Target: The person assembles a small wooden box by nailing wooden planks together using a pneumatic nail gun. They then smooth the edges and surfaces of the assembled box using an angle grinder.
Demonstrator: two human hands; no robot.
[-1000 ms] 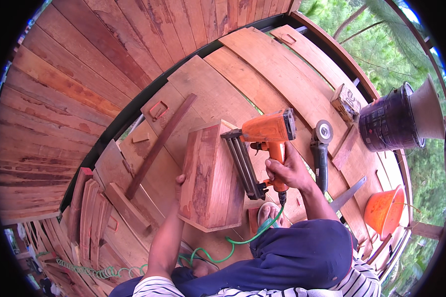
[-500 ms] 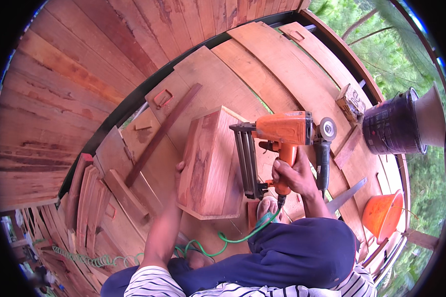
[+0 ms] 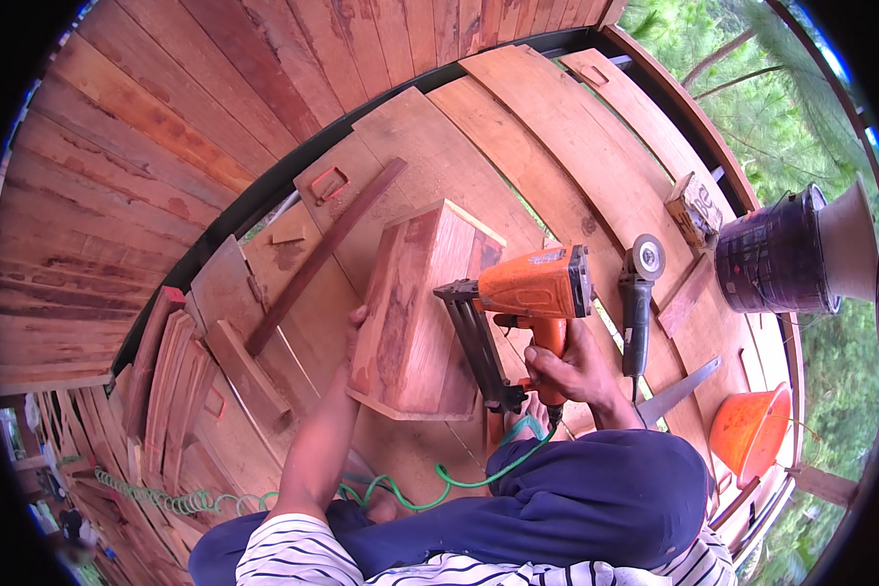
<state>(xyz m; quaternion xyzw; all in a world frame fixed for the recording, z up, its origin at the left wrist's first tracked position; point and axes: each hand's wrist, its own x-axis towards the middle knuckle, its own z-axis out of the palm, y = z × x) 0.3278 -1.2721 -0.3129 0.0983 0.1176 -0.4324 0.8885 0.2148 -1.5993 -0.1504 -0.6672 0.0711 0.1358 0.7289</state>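
While my left hand (image 3: 357,316) grips the left edge of the wooden box (image 3: 410,322), most of its fingers hidden behind the wood, the box sits at an angle in the centre of the frame. My right hand (image 3: 578,373), right of centre, is closed around the handle of an orange nail gun (image 3: 532,283), whose nose overlaps the box's right-hand side; I cannot tell whether they touch. From the handle's foot a green hose (image 3: 469,485) loops across the lower middle and coils toward the lower left.

Right of the gun an angle grinder (image 3: 636,317) lies on the plank floor (image 3: 552,127), with a handsaw (image 3: 682,393) below it, an orange tub (image 3: 747,437) at lower right and a dark bucket (image 3: 772,256) at the right. Left of the box, a long dark strip of wood (image 3: 327,256) slants across the boards, which show narrow gaps. Reddish planking (image 3: 146,186) fills the upper left, and green foliage (image 3: 801,107) shows along the right.

Half a second ago the gun was higher and farther right, its head against the grinder in view; now it has come down and left, clear of the grinder. My left hand keeps its place on the box.
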